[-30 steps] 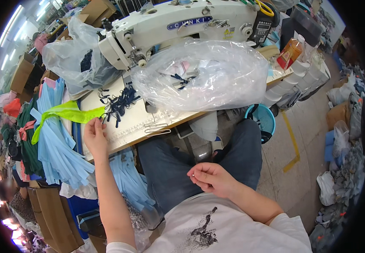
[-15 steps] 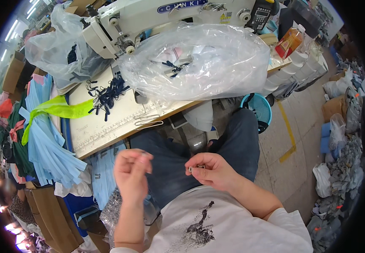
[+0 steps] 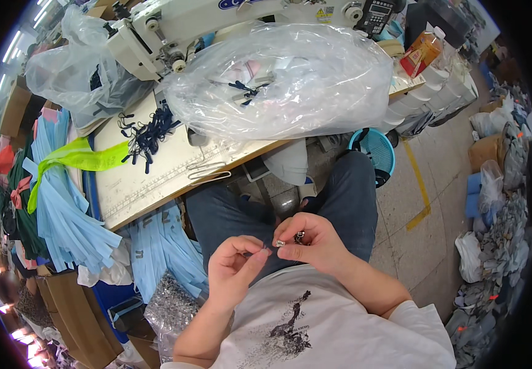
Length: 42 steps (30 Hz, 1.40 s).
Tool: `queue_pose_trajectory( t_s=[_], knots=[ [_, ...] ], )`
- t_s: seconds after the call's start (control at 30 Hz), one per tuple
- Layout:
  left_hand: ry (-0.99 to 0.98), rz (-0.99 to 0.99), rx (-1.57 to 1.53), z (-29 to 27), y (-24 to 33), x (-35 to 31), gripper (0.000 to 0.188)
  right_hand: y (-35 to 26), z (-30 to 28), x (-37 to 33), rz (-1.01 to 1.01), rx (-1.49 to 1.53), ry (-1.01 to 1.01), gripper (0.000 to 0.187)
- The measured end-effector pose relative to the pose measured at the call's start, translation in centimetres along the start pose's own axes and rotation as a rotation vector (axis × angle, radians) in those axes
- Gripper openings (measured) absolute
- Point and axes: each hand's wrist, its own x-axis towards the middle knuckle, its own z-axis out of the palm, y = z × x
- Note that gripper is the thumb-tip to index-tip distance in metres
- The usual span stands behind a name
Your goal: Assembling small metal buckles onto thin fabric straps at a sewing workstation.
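Observation:
Above my lap, my left hand and my right hand face each other with fingertips almost touching. Small shiny metal pieces sit between the right thumb and curled fingers; their exact kind is too small to make out. My left thumb and forefinger are pinched together, and whatever is between them is too tiny to name. By my left forearm lies a clear bag of many small grey, shiny pieces. Light blue fabric strips hang beside it, below the table edge.
Ahead is a sewing machine on a white table. A big clear plastic bag, dark cord loops, a bent wire and a neon yellow strip lie there. A turquoise basket stands beyond my right knee.
My left hand has moved right and slightly down, closing the gap to my right hand. The right hand has stayed nearly in place. The view has shifted slightly.

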Motion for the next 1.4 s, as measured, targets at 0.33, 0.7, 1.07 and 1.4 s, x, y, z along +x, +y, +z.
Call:
queue_pose_trajectory(
  t_s=[0.33, 0.7, 1.07, 1.4],
  knots=[
    [0.003, -0.054, 0.017, 0.0, 0.3, -0.1, 0.012, 0.0, 0.2, 0.1, -0.054, -0.061, 0.045, 0.018],
    [0.034, 0.073, 0.088, 0.2, -0.1, 0.0, 0.019, 0.4, 0.2, 0.1, -0.075, -0.166, 0.065, 0.019],
    [0.129, 0.128, 0.250, 0.3, -0.4, -0.2, 0.025, -0.5, 0.9, 0.1, -0.173, -0.404, 0.054, 0.020],
    [0.166, 0.125, 0.245, 0.6, -0.4, -0.2, 0.016, -0.7, 1.3, 0.2, -0.236, -0.567, 0.109, 0.017]
  ],
)
